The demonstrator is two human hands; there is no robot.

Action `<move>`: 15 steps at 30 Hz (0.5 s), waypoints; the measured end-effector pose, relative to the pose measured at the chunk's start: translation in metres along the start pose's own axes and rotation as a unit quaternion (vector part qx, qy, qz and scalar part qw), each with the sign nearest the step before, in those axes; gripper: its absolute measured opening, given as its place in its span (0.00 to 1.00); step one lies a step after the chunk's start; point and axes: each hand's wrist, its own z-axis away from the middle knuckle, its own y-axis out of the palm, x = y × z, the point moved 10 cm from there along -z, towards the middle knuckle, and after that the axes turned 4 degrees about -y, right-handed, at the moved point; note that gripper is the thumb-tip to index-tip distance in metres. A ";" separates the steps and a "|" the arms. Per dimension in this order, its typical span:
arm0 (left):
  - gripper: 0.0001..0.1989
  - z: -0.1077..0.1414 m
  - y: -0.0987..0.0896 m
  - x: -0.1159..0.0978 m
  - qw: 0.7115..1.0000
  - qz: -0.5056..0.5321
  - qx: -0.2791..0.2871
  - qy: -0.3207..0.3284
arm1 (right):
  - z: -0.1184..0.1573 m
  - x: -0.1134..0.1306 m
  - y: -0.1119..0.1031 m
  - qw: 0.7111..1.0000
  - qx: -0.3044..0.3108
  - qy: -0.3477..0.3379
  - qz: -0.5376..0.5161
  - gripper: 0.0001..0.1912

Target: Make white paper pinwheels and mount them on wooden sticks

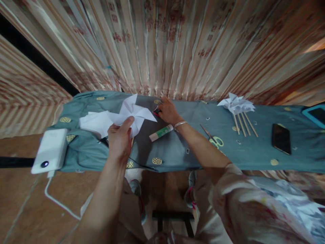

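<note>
A white paper pinwheel (135, 115) is pinched between the thumb and fingers of my left hand (119, 135). Part of a wooden stick (132, 141) shows below it, beside that hand. My right hand (168, 110) reaches to the far side of the table, its fingers closed on a small red-and-black object (156, 112) whose kind I cannot make out. Between my hands lies a glue stick (161, 133) with a green label. White paper pieces (95, 123) rest left of the pinwheel.
Scissors (214, 139) with light green handles lie right of my right forearm. Beyond them are several finished pinwheels (236, 103) on sticks, a dark phone (281, 139) and a blue-edged device (316, 114). A white power bank (50, 149) with a cable sits at the left edge. Curtains (162, 51) hang behind.
</note>
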 end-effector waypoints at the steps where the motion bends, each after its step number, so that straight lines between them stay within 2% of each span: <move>1: 0.12 0.000 0.000 0.001 1.000 -0.002 0.002 0.000 | -0.002 0.000 0.003 1.000 0.011 -0.005 0.004 0.13; 8: 0.07 0.001 0.000 0.007 1.000 0.013 0.015 -0.012 | -0.007 0.007 0.004 0.998 0.019 -0.060 0.024 0.14; 15: 0.08 0.001 -0.001 0.009 1.000 0.001 0.020 -0.007 | -0.008 0.004 0.007 0.998 0.030 -0.045 0.013 0.14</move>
